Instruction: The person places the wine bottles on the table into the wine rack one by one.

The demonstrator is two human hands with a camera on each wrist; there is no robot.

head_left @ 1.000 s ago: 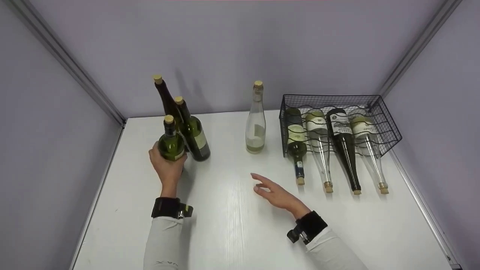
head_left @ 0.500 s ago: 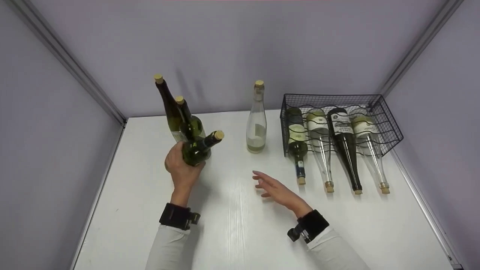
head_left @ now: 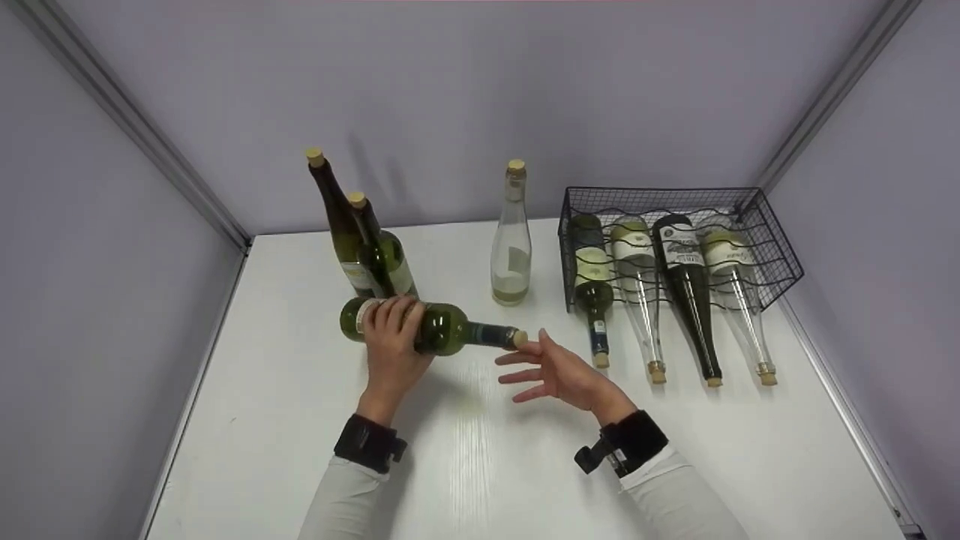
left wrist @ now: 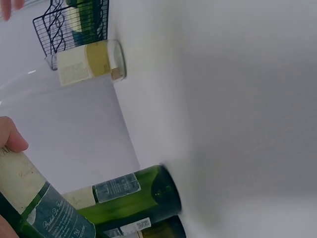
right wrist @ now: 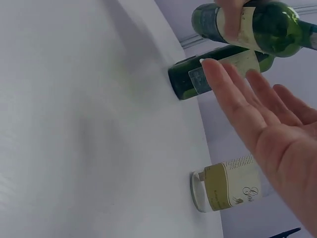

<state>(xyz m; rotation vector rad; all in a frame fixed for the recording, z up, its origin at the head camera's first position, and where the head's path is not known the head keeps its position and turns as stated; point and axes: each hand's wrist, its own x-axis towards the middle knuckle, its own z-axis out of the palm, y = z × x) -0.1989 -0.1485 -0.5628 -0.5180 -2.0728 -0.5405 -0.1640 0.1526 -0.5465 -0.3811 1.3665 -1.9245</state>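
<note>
My left hand (head_left: 391,341) grips a green wine bottle (head_left: 448,328) round its labelled body. The bottle lies sideways above the table, its corked neck pointing right. In the left wrist view its cream and dark label (left wrist: 44,203) shows close up. My right hand (head_left: 574,375) has its fingers spread by the cork end, the index finger overlapping the cork in the head view. From the right wrist, the right palm (right wrist: 282,144) faces the held bottle (right wrist: 280,29). Behind the left hand stand a tall brown bottle (head_left: 341,225) and another green bottle (head_left: 392,262), both corked.
A clear corked bottle (head_left: 511,262) stands upright mid-table near the back wall. At the right, a black wire basket (head_left: 664,196) holds several bottles lying side by side, necks toward the front. Grey walls (head_left: 480,112) enclose the white table (head_left: 465,465).
The left hand has moved right with the green bottle and tipped it from upright to sideways. The right hand's fingers have spread near the bottle's neck.
</note>
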